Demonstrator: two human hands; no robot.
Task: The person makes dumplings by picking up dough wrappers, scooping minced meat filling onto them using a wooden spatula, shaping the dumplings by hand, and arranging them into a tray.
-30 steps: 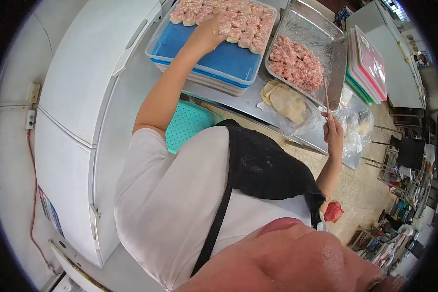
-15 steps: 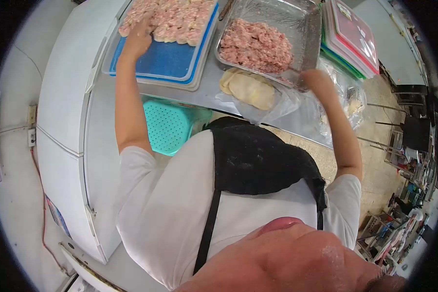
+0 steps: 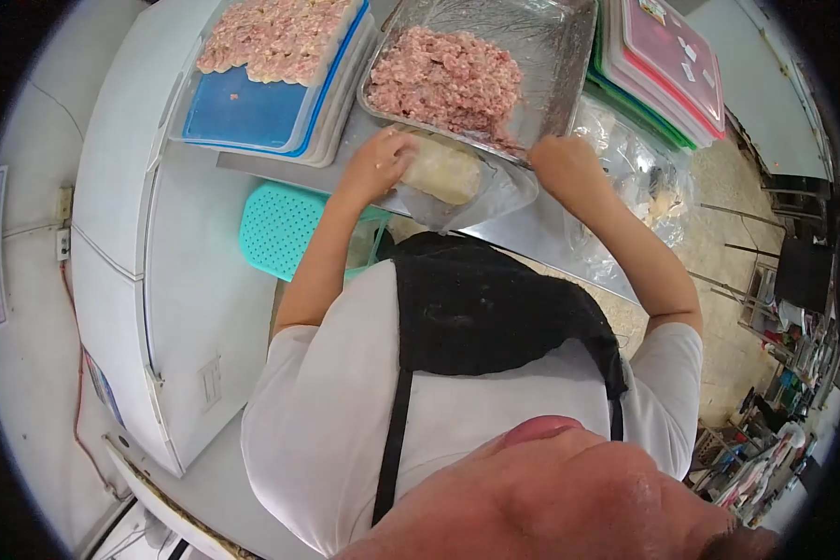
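Note:
My left hand (image 3: 380, 161) is at the left edge of a stack of pale round dough wrappers (image 3: 446, 172), its fingers curled onto that edge. The wrappers lie on clear plastic at the table's near side. My right hand (image 3: 567, 171) is closed at the near right corner of a metal tray (image 3: 555, 70). It grips a thin tool whose end reaches into the ground meat filling (image 3: 448, 82); the tool's kind is mostly hidden. To the left, a blue-bottomed plastic container (image 3: 247, 105) holds rows of meat-topped pieces (image 3: 275, 37) in its far part.
Plastic lids or trays (image 3: 667, 65) in pink, white and green are stacked at the right. Crumpled clear plastic bags (image 3: 639, 173) lie near my right forearm. A turquoise perforated basket (image 3: 280, 229) sits below the table edge. A white refrigerator (image 3: 112, 187) stands at the left.
My left hand has moved right and toward me, from the pieces in the blue container to the wrappers. My right hand has shifted slightly left. The view has turned a little.

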